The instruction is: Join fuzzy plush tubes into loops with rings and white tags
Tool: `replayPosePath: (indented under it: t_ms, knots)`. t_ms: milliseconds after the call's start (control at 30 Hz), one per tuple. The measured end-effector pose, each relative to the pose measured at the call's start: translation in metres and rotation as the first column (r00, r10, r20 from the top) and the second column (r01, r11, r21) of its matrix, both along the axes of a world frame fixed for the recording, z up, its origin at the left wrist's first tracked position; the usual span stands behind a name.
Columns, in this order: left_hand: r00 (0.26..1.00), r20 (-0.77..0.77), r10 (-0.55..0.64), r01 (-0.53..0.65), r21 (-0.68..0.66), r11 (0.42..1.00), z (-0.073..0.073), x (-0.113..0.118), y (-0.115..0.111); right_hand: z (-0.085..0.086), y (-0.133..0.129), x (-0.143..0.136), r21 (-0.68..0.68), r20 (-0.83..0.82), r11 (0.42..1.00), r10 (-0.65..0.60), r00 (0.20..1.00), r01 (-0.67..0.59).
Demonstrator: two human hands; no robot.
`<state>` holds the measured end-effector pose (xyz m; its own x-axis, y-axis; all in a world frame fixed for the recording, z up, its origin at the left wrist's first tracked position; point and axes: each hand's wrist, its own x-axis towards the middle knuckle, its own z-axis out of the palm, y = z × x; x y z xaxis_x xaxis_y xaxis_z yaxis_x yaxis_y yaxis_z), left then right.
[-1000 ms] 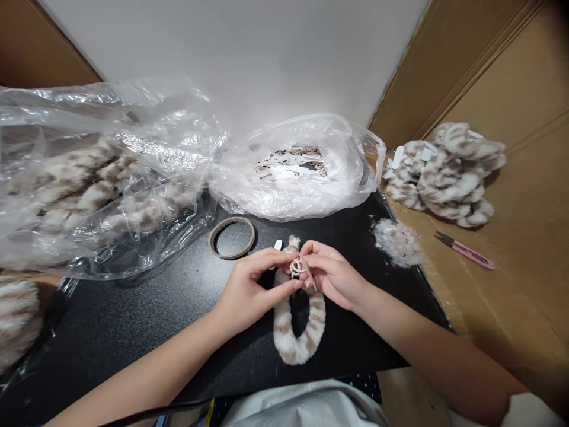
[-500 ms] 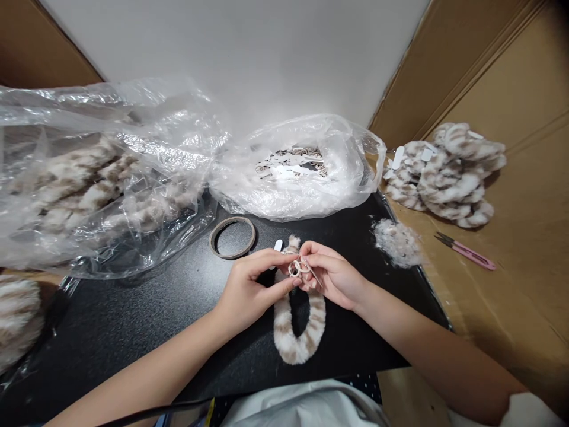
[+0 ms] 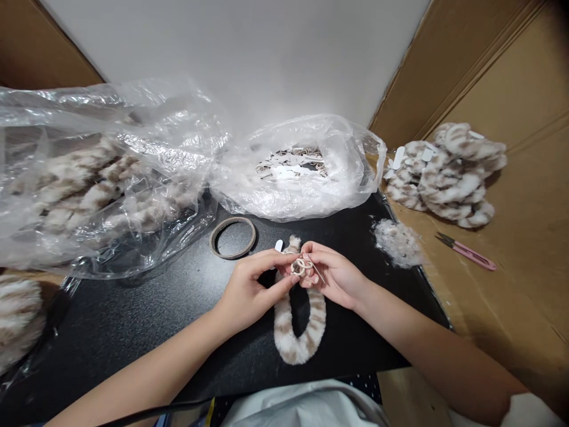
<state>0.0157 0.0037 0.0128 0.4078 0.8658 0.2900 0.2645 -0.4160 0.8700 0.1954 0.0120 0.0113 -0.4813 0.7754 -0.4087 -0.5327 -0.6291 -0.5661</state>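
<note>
Between my two hands is a thin beige cord point(image 3: 300, 268) bent into small loops. My left hand point(image 3: 258, 283) pinches its left side with thumb and forefinger. My right hand point(image 3: 332, 274) grips the other side, and a short free end pokes out below those fingers. Under both hands a fluffy white-and-brown strap point(image 3: 297, 350) lies in a U on the black table; its tufted upper end shows beyond my fingers. A white tag point(image 3: 278, 245) sticks out beside that end, just past my left hand. My fingers hide where cord and strap meet.
A tape roll point(image 3: 232, 238) lies behind my left hand. Clear plastic bags hold fluffy straps point(image 3: 80, 184) at left and tagged cords point(image 3: 293, 163) at the back. On cardboard at right are a fluffy pile point(image 3: 457, 178) and pink thread snips point(image 3: 471, 255); fluff point(image 3: 398, 243) sits at the table edge.
The cord loops have shifted slightly to the right and now overlap more closely. Both hands stay in nearly the same place, and the strap lies as before.
</note>
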Motion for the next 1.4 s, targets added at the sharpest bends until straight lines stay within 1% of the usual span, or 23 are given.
replayPosePath:
  t_ms: [100,233,333,433,533,667,767,967,1100,1267,1400]
  knots:
    - [0.997,-0.072,-0.006,0.010,0.061,0.998,0.002,-0.003,0.003,0.000,-0.001,0.000,0.014,0.037,1.000,0.006,0.999,-0.006]
    - [0.987,-0.154,-0.035,0.057,0.143,0.988,0.004,-0.005,0.005,0.001,-0.004,-0.002,0.096,0.112,0.995,-0.003,0.994,-0.008]
    - [0.985,-0.170,-0.040,0.065,0.147,0.987,0.003,-0.004,0.006,0.001,-0.005,-0.003,0.145,0.105,0.989,-0.006,0.994,-0.010]
    - [0.990,-0.142,-0.018,0.037,0.135,0.990,0.001,-0.004,0.005,0.000,-0.005,-0.004,0.167,0.086,0.986,-0.015,0.996,0.000]
    - [0.992,-0.122,0.002,0.018,0.161,0.987,0.000,-0.005,0.005,0.000,-0.005,-0.004,0.158,0.083,0.988,-0.014,0.996,0.001]
    - [0.989,-0.130,-0.063,0.094,0.244,0.965,-0.001,-0.006,0.007,0.001,-0.004,-0.003,0.108,0.055,0.994,-0.013,0.998,0.007]
    - [0.987,-0.142,-0.069,0.107,0.280,0.954,-0.001,-0.007,0.008,0.000,-0.003,-0.002,0.063,0.055,0.998,-0.018,0.998,0.014]
    - [0.975,-0.208,-0.084,0.140,0.273,0.952,-0.003,-0.009,0.011,-0.004,-0.001,-0.002,0.052,0.068,0.999,-0.020,0.997,0.017]
    - [0.977,-0.204,-0.067,0.123,0.278,0.953,-0.003,-0.009,0.011,-0.005,-0.001,-0.003,0.057,0.091,0.998,-0.024,0.996,0.019]
    - [0.985,-0.163,-0.064,0.098,0.209,0.973,-0.001,-0.007,0.010,-0.005,-0.002,-0.003,0.072,0.093,0.997,-0.007,0.996,0.000]
    - [0.997,-0.065,-0.033,0.040,0.113,0.993,0.000,-0.006,0.008,-0.004,-0.003,-0.004,0.107,0.130,0.994,-0.015,0.991,0.001]
